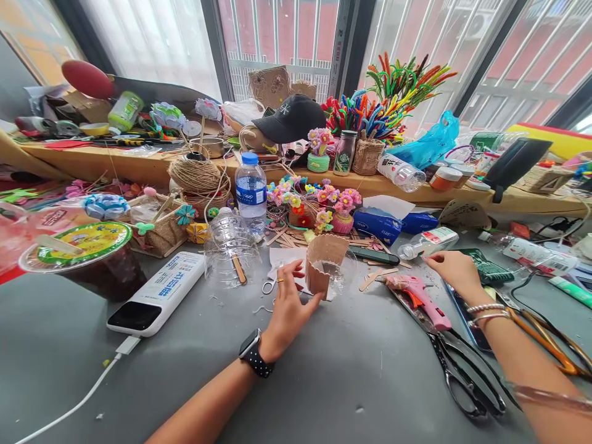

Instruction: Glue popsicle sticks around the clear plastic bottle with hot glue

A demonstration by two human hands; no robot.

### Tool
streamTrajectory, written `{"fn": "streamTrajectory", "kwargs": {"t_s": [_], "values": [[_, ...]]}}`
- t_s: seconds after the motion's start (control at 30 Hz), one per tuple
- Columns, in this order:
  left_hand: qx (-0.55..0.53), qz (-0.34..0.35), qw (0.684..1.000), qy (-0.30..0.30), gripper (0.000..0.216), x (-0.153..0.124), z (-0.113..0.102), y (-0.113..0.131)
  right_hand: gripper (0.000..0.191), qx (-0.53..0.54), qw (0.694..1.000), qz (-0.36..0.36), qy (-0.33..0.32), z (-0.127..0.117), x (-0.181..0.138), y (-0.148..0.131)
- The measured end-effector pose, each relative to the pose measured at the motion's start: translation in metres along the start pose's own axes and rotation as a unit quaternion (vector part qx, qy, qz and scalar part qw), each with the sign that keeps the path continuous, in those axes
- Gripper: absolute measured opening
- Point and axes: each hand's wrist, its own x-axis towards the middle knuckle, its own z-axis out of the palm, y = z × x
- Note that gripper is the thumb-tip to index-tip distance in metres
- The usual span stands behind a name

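My left hand [287, 306], with a black watch on the wrist, holds a clear plastic cup partly wrapped in brown corrugated cardboard [324, 264] against the grey table. My right hand [452, 269], bracelets on the wrist, reaches out flat toward the back right, fingers near a small white bottle [428, 241] and a dark green object [483, 265]. It holds nothing. A pink glue gun [419, 297] lies between the two hands, with wooden sticks [377, 276] beside it.
Large black scissors [467, 376] lie under my right forearm. A cut clear bottle [230, 250], a water bottle [250, 191], a white power bank [160, 293], a twine spool [197, 172] and paper flower pots [324, 206] crowd the table. The wooden sill [139, 161] holds pipe cleaners and a black cap [291, 118].
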Motion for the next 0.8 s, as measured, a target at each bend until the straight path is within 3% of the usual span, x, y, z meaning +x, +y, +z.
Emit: {"fn": "streamTrajectory", "kwargs": {"t_s": [0.17, 0.23, 0.27, 0.33, 0.47, 0.6, 0.7, 0.8], "values": [[0.008, 0.054, 0.999, 0.004, 0.074, -0.001, -0.002, 0.006, 0.036, 0.193, 0.981, -0.028, -0.005, 0.009, -0.053, -0.035], [0.015, 0.074, 0.997, 0.027, 0.064, -0.003, -0.002, 0.008, 0.039, 0.450, 0.890, 0.001, -0.070, 0.016, -0.077, -0.057], [0.015, 0.080, 0.996, 0.035, 0.057, -0.003, -0.003, 0.009, 0.037, 0.523, 0.846, 0.013, -0.106, 0.019, -0.088, -0.067], [0.003, 0.072, 0.997, 0.023, 0.040, -0.003, -0.004, 0.010, 0.030, 0.588, 0.788, 0.031, -0.180, 0.021, -0.105, -0.085], [-0.077, 0.003, 0.995, -0.058, 0.016, 0.000, -0.006, 0.013, 0.022, 0.650, 0.707, 0.079, -0.266, 0.022, -0.123, -0.105], [-0.122, -0.015, 0.989, -0.087, 0.014, 0.001, -0.007, 0.015, 0.020, 0.665, 0.680, 0.071, -0.301, 0.026, -0.131, -0.108], [-0.131, -0.018, 0.986, -0.100, 0.015, 0.001, -0.007, 0.016, 0.020, 0.664, 0.678, 0.051, -0.312, 0.029, -0.134, -0.108], [-0.162, -0.046, 0.973, -0.159, 0.019, 0.002, -0.008, 0.017, 0.021, 0.646, 0.688, 0.028, -0.329, 0.031, -0.139, -0.110]]}}
